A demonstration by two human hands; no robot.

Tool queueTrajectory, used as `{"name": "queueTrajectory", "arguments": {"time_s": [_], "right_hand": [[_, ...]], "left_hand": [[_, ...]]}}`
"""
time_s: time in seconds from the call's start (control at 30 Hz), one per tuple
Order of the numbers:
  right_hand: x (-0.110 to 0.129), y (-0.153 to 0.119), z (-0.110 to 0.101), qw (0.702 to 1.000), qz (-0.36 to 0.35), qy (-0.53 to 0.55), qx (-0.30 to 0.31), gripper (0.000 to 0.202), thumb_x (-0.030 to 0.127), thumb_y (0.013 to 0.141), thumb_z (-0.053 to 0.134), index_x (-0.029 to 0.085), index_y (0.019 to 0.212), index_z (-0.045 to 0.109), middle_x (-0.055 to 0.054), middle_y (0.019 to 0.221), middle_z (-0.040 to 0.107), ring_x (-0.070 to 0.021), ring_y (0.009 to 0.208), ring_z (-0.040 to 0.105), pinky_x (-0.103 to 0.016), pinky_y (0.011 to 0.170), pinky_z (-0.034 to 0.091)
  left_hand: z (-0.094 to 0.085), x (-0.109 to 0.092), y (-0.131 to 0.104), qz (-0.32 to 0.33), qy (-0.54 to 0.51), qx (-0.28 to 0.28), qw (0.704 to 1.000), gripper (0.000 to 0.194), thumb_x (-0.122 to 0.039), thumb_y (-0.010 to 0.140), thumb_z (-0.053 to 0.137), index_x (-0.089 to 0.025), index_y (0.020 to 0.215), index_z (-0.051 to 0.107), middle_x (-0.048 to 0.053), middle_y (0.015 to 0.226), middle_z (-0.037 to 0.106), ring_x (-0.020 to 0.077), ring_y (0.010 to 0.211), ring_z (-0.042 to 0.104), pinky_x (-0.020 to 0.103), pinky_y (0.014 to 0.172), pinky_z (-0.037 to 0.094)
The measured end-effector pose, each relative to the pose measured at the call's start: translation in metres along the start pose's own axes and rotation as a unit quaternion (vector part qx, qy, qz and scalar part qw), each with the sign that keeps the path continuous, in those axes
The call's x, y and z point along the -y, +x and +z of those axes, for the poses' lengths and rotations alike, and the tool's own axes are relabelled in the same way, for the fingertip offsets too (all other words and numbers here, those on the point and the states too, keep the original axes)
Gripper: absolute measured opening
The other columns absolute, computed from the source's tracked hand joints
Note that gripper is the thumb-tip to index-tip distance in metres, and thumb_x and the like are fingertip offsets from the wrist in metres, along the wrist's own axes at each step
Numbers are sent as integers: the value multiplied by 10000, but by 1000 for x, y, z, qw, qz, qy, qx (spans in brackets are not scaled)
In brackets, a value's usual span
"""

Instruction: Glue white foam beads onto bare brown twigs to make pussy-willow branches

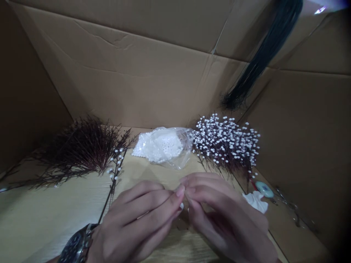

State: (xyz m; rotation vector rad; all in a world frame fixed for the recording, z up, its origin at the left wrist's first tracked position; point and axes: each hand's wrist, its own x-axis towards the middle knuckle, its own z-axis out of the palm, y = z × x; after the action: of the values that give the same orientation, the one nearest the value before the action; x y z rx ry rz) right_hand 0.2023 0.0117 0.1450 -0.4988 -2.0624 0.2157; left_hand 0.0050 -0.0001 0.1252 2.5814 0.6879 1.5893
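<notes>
My left hand (142, 219) and my right hand (219, 215) meet over the middle of the table, fingertips pinched together and touching. A small white bead (181, 206) shows just below the left fingertips. Whatever else the fingers hold is hidden behind them. Beyond my hands lies a clear plastic bag (185, 155) with white beads (142, 146) spilling from its left side. To its right is a bunch of dark twigs tipped with white beads (226, 140). A pile of bare dark twigs (82, 146) spreads on the left, with a white-beaded sprig (116, 164) at its edge.
Cardboard walls (137, 73) enclose the wooden table (68, 204). A bundle of dark green strands (263, 54) hangs at the upper right. Near my right hand are a crumpled white tissue (256, 201), a pale green oval object (264, 189) and metal scissors-like tools (294, 210).
</notes>
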Motion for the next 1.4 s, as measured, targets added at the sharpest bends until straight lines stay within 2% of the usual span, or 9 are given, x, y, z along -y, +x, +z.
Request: {"name": "queueTrajectory", "arguments": {"time_s": [0.1,0.17,0.4,0.7,0.97,1.4], "right_hand": [[0,0,0,1000,11,-10,16,226,19,867,585,155,1044,623,-58,913,711,-163,892,706,-280,848,603],[0,0,1,1000,19,-1,3,207,20,865,589,156,1015,629,-55,882,705,-161,853,701,-271,809,604],[-7,-7,5,993,50,102,-35,328,-42,815,623,153,1078,640,-57,915,686,-171,871,666,-318,809,595],[-11,-7,8,980,83,174,-47,300,-41,811,642,151,1042,654,-38,891,679,-155,821,652,-315,739,584],[-12,-7,11,976,79,187,-73,340,-89,766,640,141,1016,658,-39,886,688,-156,818,662,-321,711,591],[-12,-10,12,971,90,210,-75,375,-93,783,607,161,1055,649,-47,928,685,-169,861,664,-340,737,596]], "left_hand": [[-2,-1,2,2,16,9,1000,200,16,885,632,-62,1061,687,43,868,748,138,830,654,213,804,563],[-2,-1,1,-2,13,6,1000,191,-4,888,652,-48,1070,687,42,860,743,135,832,647,211,808,560],[1,-1,0,-3,-11,2,1000,215,-29,902,645,-43,1114,674,35,810,726,138,800,645,225,779,563],[4,3,2,1,-9,7,1000,256,-94,948,597,-110,1201,629,33,840,752,150,768,676,262,731,585],[6,5,-3,13,-36,-6,999,256,-81,929,619,-48,1182,642,58,911,740,146,849,661,250,812,569],[17,11,-10,-12,-112,-33,993,391,-131,917,667,-83,1302,618,93,1008,742,172,913,641,285,810,563]]}}
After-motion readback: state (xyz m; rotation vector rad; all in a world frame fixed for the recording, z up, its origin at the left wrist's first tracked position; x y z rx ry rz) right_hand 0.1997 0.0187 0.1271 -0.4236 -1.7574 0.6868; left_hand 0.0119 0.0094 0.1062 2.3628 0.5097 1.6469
